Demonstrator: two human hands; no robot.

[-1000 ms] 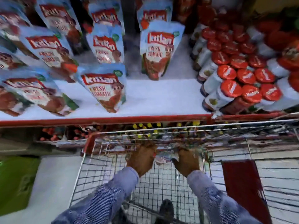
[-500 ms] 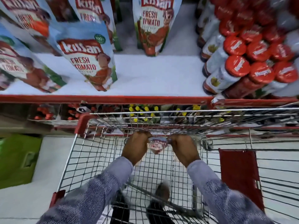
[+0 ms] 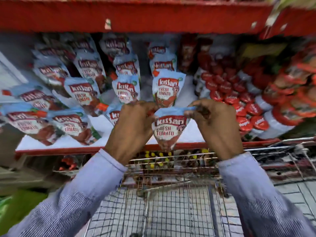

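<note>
A light-blue Kissan fresh tomato pouch point(image 3: 166, 130) hangs between my two hands in front of the shelf, above the far end of the wire shopping cart point(image 3: 153, 211). My left hand point(image 3: 132, 129) pinches its top left corner. My right hand point(image 3: 217, 127) pinches its top right corner. The pouch's label faces me and its lower tip points down toward the shelf's red front edge point(image 3: 68, 150).
Several more Kissan pouches point(image 3: 82, 94) stand in rows on the white shelf point(image 3: 100, 124). Red-capped bottles point(image 3: 239, 103) fill the shelf's right side. A red upper shelf point(image 3: 136, 16) runs overhead. Something green point(image 3: 18, 209) lies at the lower left on the floor.
Both hands have risen out of the cart with the pouch, from down inside the basket up to shelf height. The view has tilted up toward the shelves.
</note>
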